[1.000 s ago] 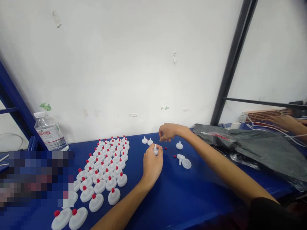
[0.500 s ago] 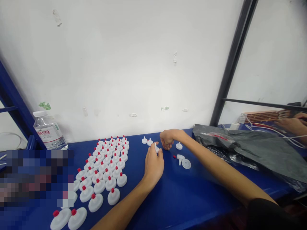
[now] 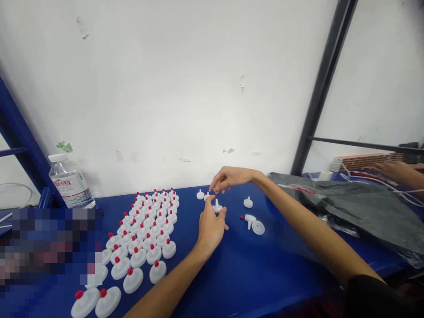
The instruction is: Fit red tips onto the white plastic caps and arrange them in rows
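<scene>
My left hand [image 3: 210, 226] rests on the blue table [image 3: 251, 269] and pinches a white nozzle cap [image 3: 217, 206] upright. My right hand [image 3: 229, 178] hovers just above that cap's nozzle with thumb and fingertips pinched together. Whatever they hold is too small to see. One loose red tip [image 3: 241, 217] lies on the table to the right. Bare white caps [image 3: 247, 202] and a clear disc [image 3: 258, 227] lie near it. Two more bare caps [image 3: 200, 194] stand behind my hands.
Rows of several white caps with red tips [image 3: 145, 229] fill the table's left part. A water bottle [image 3: 69, 183] stands at the back left by the wall. A black plastic bag [image 3: 357, 203] covers the right side. Another person's hand [image 3: 397, 170] works at the far right.
My right hand dipped to the table beside the held cap, then rose above its nozzle. The red tip that lay there is gone. My left hand kept its hold on the cap.
</scene>
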`<action>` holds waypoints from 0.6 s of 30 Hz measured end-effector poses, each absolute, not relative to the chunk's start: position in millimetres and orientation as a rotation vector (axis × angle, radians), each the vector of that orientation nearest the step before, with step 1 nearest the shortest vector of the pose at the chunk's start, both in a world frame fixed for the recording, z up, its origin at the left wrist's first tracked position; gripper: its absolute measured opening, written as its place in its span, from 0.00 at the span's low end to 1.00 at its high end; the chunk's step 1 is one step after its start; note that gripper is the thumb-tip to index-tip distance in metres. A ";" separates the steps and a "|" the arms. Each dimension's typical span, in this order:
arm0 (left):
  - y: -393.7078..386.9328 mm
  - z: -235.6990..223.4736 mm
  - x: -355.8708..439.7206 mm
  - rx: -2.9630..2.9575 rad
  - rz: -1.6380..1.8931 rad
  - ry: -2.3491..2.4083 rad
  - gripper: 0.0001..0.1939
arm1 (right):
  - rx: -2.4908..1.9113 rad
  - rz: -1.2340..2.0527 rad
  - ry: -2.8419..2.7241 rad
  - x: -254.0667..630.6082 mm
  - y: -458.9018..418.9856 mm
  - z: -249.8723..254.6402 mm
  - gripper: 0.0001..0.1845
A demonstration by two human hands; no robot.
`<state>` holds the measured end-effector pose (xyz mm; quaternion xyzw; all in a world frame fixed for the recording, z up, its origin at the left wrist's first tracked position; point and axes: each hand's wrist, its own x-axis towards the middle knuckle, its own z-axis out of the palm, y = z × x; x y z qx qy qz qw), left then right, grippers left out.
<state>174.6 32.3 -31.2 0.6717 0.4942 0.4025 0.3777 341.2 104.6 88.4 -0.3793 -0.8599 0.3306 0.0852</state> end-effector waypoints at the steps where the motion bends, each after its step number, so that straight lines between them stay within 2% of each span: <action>1: 32.9 -31.9 174.4 1.710 1.034 1.253 0.24 | -1.077 1.035 -2.565 340.5 105.0 87.3 0.21; 5: 34.7 -33.3 173.9 1.681 1.037 1.212 0.24 | -1.022 1.157 -2.565 336.2 107.6 79.6 0.21; 18: 32.2 -29.6 175.2 1.615 1.125 1.185 0.23 | -1.103 1.213 -2.485 334.1 109.9 72.8 0.18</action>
